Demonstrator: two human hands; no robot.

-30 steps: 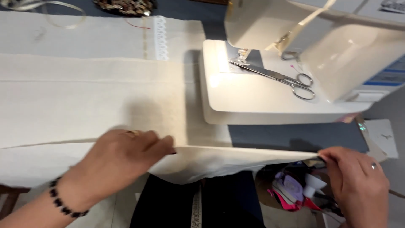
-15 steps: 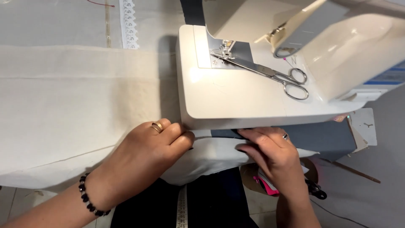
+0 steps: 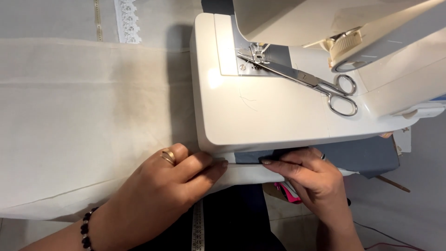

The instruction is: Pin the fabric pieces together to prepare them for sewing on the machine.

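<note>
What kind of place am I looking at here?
Probably a home sewing corner: a white sewing machine with scissors on its bed, cream fabric spread beside it, and a tape measure.

- We see a white sewing machine (image 3: 278, 116) on the table, its lamp lighting the flat bed.
- Steel scissors (image 3: 306, 81) lie on that bed, blades toward the needle plate (image 3: 253, 60).
- A strip of white lace trim (image 3: 127, 21) runs along the top edge.
- A measuring tape (image 3: 198, 230) hangs below.
- Something pink (image 3: 285, 191) sits underneath.
</note>
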